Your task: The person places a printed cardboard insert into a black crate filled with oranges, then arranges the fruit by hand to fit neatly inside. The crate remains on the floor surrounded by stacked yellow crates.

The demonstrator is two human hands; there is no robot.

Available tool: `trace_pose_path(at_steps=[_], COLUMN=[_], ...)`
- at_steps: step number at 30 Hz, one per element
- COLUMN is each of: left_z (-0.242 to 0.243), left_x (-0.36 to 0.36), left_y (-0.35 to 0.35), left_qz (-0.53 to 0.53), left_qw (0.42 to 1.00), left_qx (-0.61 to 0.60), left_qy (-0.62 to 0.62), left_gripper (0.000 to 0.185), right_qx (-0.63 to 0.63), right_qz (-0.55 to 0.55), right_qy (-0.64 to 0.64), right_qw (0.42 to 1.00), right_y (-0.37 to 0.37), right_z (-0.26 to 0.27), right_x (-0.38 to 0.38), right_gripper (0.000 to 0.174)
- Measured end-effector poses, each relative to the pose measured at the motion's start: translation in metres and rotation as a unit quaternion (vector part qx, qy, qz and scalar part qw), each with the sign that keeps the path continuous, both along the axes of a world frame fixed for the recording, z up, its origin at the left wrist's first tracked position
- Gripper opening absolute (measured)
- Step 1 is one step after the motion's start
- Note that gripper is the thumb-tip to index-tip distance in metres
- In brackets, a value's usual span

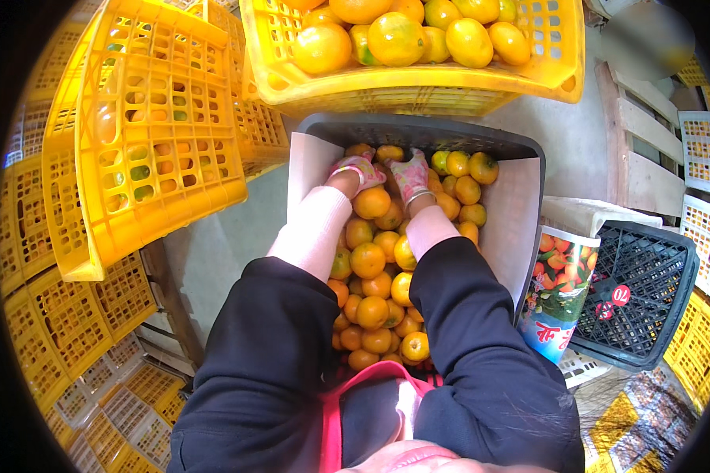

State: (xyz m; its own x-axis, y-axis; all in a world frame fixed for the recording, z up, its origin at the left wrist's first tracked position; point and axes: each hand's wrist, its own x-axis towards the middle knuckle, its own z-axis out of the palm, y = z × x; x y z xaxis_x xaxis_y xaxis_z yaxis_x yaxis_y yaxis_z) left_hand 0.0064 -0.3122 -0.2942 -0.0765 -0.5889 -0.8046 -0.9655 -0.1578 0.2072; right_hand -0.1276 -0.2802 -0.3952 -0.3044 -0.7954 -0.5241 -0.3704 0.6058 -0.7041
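Observation:
A dark plastic crate [438,127] with pale liner sheets [512,219] along its sides stands before me, holding many orange citrus fruits [368,260], some tinged green. Both my hands wear pink-and-white patterned gloves and reach down among the fruits at the crate's far end. My left hand [358,169] lies near the far left corner, its fingers bent by a fruit; whether it grips one cannot be made out. My right hand [411,177] is just right of it, next to another citrus fruit [389,154], the fingertips partly hidden. The two hands are a little apart.
A yellow crate [390,88] of larger citrus fruits stands beyond. Stacked yellow crates [165,124] holding fruit are at the left. To the right are a black crate [633,295], a printed carton or sheet [559,290] with fruit pictures, and a wooden pallet [651,127].

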Motion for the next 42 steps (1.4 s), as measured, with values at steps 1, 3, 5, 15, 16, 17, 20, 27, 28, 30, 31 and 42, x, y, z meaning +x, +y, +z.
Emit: trace_pose_path(at_steps=[1, 3, 5, 15, 16, 17, 20, 27, 28, 30, 31, 42], left_z=[0.0, 0.0, -0.002, -0.004, -0.003, -0.003, 0.001, 0.016, 0.017, 0.018, 0.017, 0.009], left_x=[0.0, 0.0, 0.001, -0.002, -0.002, -0.002, -0.005, -0.01, -0.009, -0.008, -0.008, -0.008], left_y=[0.001, 0.001, 0.0, -0.003, -0.003, -0.003, -0.002, -0.002, -0.001, 0.0, 0.0, -0.001], left_qz=[-0.004, -0.022, -0.028, -0.064, -0.069, -0.067, -0.07, -0.067, -0.065, -0.065, -0.062, -0.063], left_qw=[1.0, 1.0, 0.999, 0.998, 0.997, 0.997, 0.996, 0.996, 0.997, 0.997, 0.997, 0.997], left_qx=[-0.002, -0.013, -0.018, 0.011, 0.019, 0.031, 0.035, 0.025, 0.017, -0.009, -0.005, 0.024], left_qy=[0.0, 0.008, 0.012, -0.006, -0.007, -0.007, -0.03, -0.045, -0.041, -0.04, -0.033, -0.035], left_gripper=[0.08, 0.08, 0.08, 0.08, 0.08, 0.08, 0.079, 0.078, 0.078, 0.077, 0.077, 0.074], right_qx=[0.015, 0.064, 0.093, 0.006, -0.01, -0.007, -0.053, -0.102, -0.117, -0.091, -0.06, -0.088], right_qz=[-0.028, 0.013, 0.023, 0.082, 0.111, 0.136, 0.136, 0.298, 0.301, 0.337, 0.356, 0.212], right_qy=[0.001, 0.029, 0.029, 0.018, 0.021, 0.027, -0.006, 0.103, 0.147, 0.222, 0.232, 0.288], right_qw=[0.999, 0.997, 0.995, 0.996, 0.994, 0.99, 0.989, 0.944, 0.935, 0.911, 0.903, 0.93], right_y=[-0.002, -0.009, -0.015, -0.012, -0.013, -0.013, -0.008, 0.03, 0.03, 0.022, 0.016, 0.018], right_z=[-0.001, 0.003, 0.011, 0.004, 0.006, 0.011, 0.047, 0.127, 0.124, 0.114, 0.107, 0.081], right_x=[0.001, 0.002, 0.003, 0.001, -0.004, -0.01, -0.039, -0.092, -0.084, -0.066, -0.054, -0.032], right_gripper=[0.067, 0.073, 0.073, 0.055, 0.054, 0.053, 0.036, 0.029, 0.029, 0.038, 0.041, 0.041])
